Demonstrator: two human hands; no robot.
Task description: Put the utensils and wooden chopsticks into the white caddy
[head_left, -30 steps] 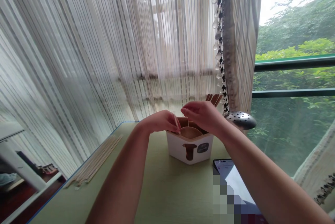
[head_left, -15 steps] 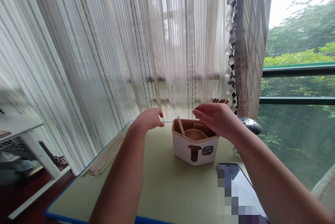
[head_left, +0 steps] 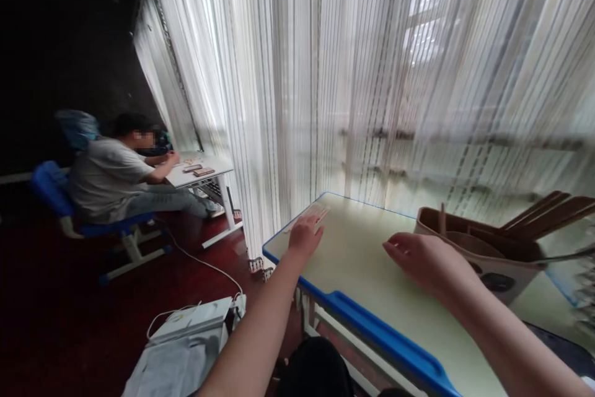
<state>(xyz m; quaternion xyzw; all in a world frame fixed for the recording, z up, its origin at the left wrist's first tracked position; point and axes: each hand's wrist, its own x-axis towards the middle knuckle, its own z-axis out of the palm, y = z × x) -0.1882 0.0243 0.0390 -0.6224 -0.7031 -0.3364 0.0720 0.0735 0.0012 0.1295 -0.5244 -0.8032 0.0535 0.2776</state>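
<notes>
Covering part of a loose bundle of thin pale wooden sticks (head_left: 320,211), the left hand (head_left: 304,239) lies palm-down at the far left of the surface (head_left: 360,242). Its thumb stands apart from the fingers; whether those press on any stick I cannot tell, because the back of the hand blocks the view. The sticks lie side by side along the left edge, probably to be within easy reach of this hand and clear of the middle.

The right hand (head_left: 430,261) hangs in front of the utensil holder (head_left: 465,254), fingers loosely bent, the thumb slightly apart and nothing visible between them. It seems poised there simply to be near the holder; contact with the wall is hard to judge.

The holder stands at the right, its brown inside split by partitions, which presumably sort the contents. One slim stick (head_left: 443,218) stands almost upright in its left part, while brown flat handles (head_left: 539,208) lean out to the right, propped by the rim. A metal handle (head_left: 569,254) juts out beside them.

Near right, a dark flat object (head_left: 560,347) lies partly behind the forearm. Beyond hangs a striped sheer curtain (head_left: 362,75); far left, another person (head_left: 111,174) sits at a white desk (head_left: 214,163).
</notes>
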